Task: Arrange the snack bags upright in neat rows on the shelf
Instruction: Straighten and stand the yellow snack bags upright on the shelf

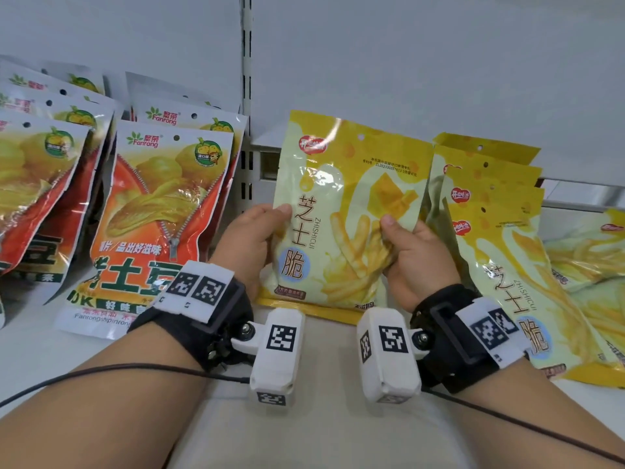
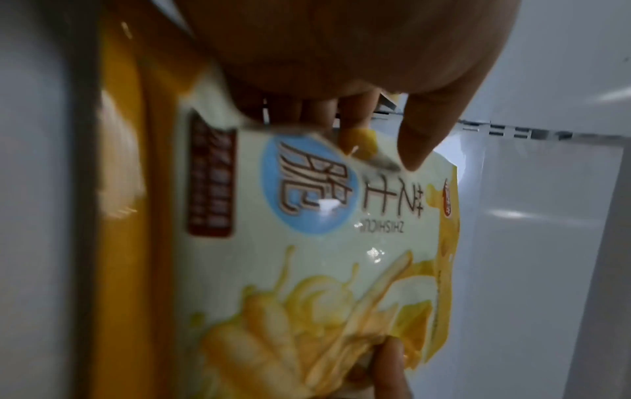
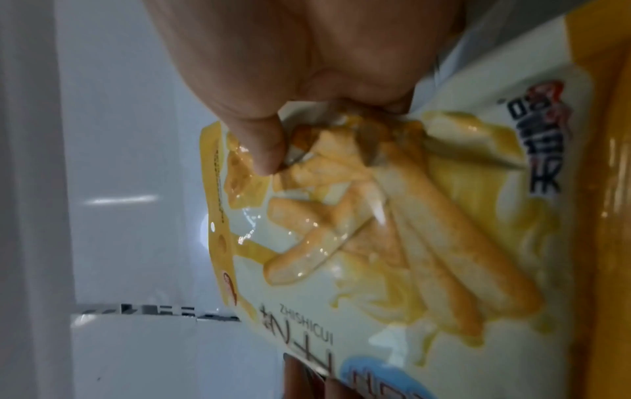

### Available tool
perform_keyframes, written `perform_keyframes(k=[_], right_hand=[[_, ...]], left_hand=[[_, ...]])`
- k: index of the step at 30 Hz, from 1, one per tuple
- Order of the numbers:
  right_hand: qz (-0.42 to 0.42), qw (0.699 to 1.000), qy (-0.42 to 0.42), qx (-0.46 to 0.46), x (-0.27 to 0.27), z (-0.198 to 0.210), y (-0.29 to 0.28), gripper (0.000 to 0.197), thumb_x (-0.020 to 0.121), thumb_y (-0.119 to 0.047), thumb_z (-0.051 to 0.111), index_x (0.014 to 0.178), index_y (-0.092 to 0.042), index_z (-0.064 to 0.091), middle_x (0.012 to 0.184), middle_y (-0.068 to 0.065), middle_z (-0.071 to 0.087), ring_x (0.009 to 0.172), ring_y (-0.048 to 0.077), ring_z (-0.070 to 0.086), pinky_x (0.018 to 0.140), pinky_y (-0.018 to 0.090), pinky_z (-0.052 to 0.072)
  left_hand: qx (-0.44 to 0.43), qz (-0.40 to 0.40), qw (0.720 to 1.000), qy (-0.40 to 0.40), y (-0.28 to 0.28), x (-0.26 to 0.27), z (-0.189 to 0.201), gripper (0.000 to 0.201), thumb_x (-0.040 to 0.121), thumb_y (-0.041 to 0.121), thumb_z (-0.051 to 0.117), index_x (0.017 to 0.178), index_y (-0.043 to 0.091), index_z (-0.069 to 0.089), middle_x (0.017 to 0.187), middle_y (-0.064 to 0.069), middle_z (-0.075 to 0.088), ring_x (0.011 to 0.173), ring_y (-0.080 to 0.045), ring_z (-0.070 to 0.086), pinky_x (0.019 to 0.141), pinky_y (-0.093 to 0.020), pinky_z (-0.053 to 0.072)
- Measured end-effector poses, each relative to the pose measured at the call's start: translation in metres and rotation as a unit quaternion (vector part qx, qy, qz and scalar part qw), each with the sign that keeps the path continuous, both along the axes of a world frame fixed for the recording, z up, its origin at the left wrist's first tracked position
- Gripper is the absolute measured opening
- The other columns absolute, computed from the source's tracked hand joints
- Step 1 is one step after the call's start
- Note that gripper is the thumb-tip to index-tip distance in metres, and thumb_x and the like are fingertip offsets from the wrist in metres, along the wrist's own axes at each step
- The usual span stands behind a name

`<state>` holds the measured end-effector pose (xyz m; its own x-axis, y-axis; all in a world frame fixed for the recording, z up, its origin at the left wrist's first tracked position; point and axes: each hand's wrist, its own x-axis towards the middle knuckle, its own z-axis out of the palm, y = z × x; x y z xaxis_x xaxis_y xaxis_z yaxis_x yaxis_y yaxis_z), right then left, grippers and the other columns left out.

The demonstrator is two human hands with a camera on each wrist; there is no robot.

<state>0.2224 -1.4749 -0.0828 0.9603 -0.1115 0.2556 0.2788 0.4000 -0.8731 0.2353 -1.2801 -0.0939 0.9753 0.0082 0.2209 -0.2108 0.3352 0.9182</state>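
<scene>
Two hands pinch one glossy yellow-and-pale-green cheese-stick snack bag [image 1: 341, 211] upright on the white shelf [image 1: 321, 418]: left hand [image 1: 252, 235] at its left edge, right hand [image 1: 414, 252] at its right, thumbs in front.

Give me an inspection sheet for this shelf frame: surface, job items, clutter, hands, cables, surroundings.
Surface: white shelf, front area bare.
Job's things: yellow cheese-stick bag held upright at centre, its bottom edge at the shelf; row of matching yellow bags leaning back on its right; orange Fanrong potato-chip bags leaning in rows on its left.
Clutter: more yellow bags lying flat at far right.
Hands: left hand grips the held bag's left edge; right hand pinches its right side, thumb on the front.
Cables: black cable from the left wrist rig; another from the right.
Surroundings: white back panel; slotted upright between bays.
</scene>
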Motion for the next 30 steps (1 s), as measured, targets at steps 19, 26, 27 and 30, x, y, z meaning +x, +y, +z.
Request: perform_keyframes(k=[19,26,27,30], right_hand=[[-0.029,0.994,0.099,-0.038,0.007,-0.003,-0.006,0.022,0.090,-0.026,0.061,0.099,-0.006,0.064,0.106,0.019,0.068,0.101,0.034,0.066,0.092,0.055,0.049],[-0.040,0.987,0.111,-0.110,0.005,-0.005,-0.001,0.013,0.088,-0.017,0.063,0.077,-0.011,0.061,0.082,0.012,0.071,0.086,0.032,0.065,0.086,0.051,0.052],[-0.058,0.983,0.110,-0.133,0.005,-0.006,-0.001,0.014,0.088,-0.019,0.064,0.075,-0.013,0.060,0.088,0.014,0.070,0.092,0.033,0.064,0.090,0.053,0.050],[-0.111,0.973,0.107,-0.172,0.005,-0.008,-0.001,0.016,0.089,-0.023,0.063,0.074,-0.018,0.060,0.105,0.019,0.067,0.107,0.037,0.060,0.097,0.055,0.045]], left_hand=[[0.115,0.067,0.991,0.029,-0.005,-0.004,-0.013,0.022,0.093,0.033,0.057,0.079,0.015,0.061,0.070,0.003,0.073,0.060,-0.007,0.069,0.052,-0.022,0.053],[0.112,0.144,0.983,0.031,0.000,-0.004,-0.013,0.026,0.093,0.034,0.058,0.075,0.015,0.056,0.075,-0.004,0.069,0.063,-0.014,0.065,0.059,-0.030,0.057],[0.118,0.146,0.982,0.032,0.000,-0.005,-0.013,0.026,0.093,0.035,0.058,0.075,0.015,0.055,0.078,-0.006,0.069,0.066,-0.017,0.065,0.061,-0.032,0.057],[0.138,0.146,0.979,0.038,-0.004,-0.005,-0.011,0.027,0.094,0.035,0.055,0.074,0.017,0.053,0.089,-0.012,0.069,0.076,-0.024,0.066,0.070,-0.041,0.059]])
